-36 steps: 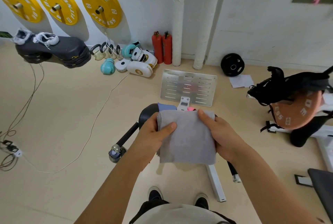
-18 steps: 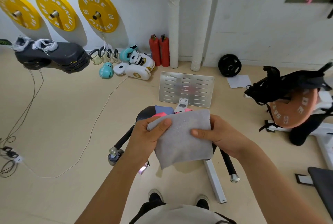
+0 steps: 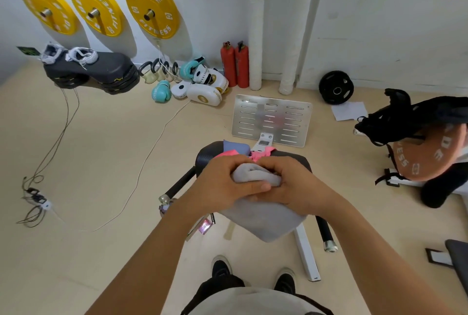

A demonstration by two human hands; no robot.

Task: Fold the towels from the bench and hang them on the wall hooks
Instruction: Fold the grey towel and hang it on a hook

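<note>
Now soft grey towel [image 3: 263,221], fleecy, bunched into a thick fold, held between both hands: left hand [image 3: 222,185] and right hand [image 3: 296,185] grip its top, above padded black tabletop [image 3: 210,153]; pink towel [image 3: 255,155] just beyond.

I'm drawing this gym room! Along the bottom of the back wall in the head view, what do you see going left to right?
Black stacked pads with white shoes on top → kettlebells → teal boxing gloves → red fire extinguishers → white wrapped pipes → black weight plate.
</note>
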